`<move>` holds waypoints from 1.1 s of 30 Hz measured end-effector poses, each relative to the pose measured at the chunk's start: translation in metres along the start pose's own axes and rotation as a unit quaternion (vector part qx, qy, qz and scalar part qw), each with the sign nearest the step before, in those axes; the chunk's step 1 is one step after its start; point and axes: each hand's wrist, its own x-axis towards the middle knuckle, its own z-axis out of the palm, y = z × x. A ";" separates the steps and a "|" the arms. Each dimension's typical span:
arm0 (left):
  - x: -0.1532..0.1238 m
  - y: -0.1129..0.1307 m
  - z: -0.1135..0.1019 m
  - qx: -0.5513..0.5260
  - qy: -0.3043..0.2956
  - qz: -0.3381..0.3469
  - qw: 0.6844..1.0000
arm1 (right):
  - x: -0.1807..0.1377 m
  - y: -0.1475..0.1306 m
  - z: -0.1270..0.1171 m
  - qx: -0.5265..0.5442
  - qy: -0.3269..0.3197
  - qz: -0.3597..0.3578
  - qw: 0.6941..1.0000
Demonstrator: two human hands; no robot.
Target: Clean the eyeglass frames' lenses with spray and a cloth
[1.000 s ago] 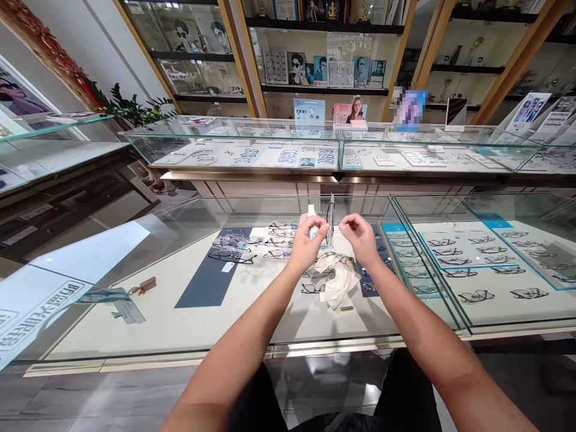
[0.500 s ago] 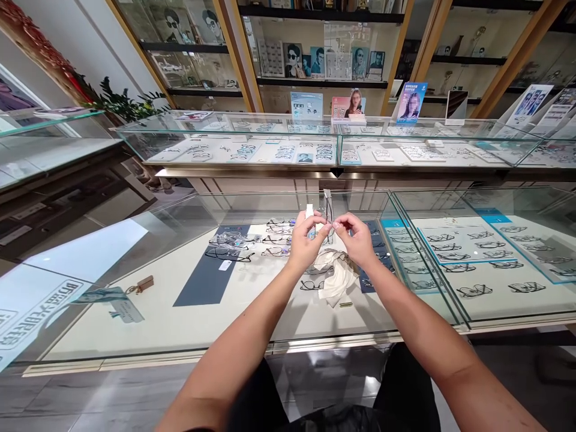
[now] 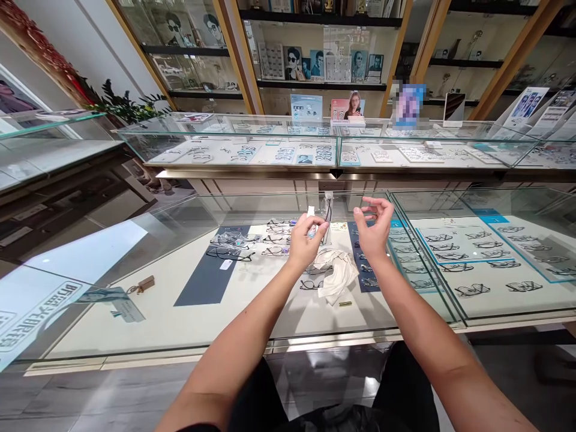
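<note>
My left hand [image 3: 305, 241] is closed on a pair of glasses [image 3: 328, 210], held upright above the glass counter. A clear piece covers the top end of the frame, and a white tag [image 3: 311, 211] shows beside my fingers. Off to the right, my right hand [image 3: 375, 231] is raised and open with bent fingers, apart from the glasses. Under the hands, a cream cloth [image 3: 338, 277] lies crumpled on the counter, with another pair of glasses [image 3: 310, 285] at its left. A small gold-green bar [image 3: 345, 304] lies in front of the cloth.
Several glasses rest on a dark blue mat [image 3: 198, 288] at the left and a second dark mat [image 3: 355, 240] at the right. A keychain [image 3: 143, 284] lies far left. More frames fill the right case [image 3: 477, 312]. Behind stands another glass display counter [image 3: 252, 171].
My right hand has let go of the glasses, moved to the right and opened its fingers. My left hand still holds the glasses in nearly the same place.
</note>
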 end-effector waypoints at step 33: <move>0.005 -0.004 -0.004 -0.023 0.116 -0.065 0.991 | -0.019 -0.006 0.007 -0.227 -0.087 -0.034 0.969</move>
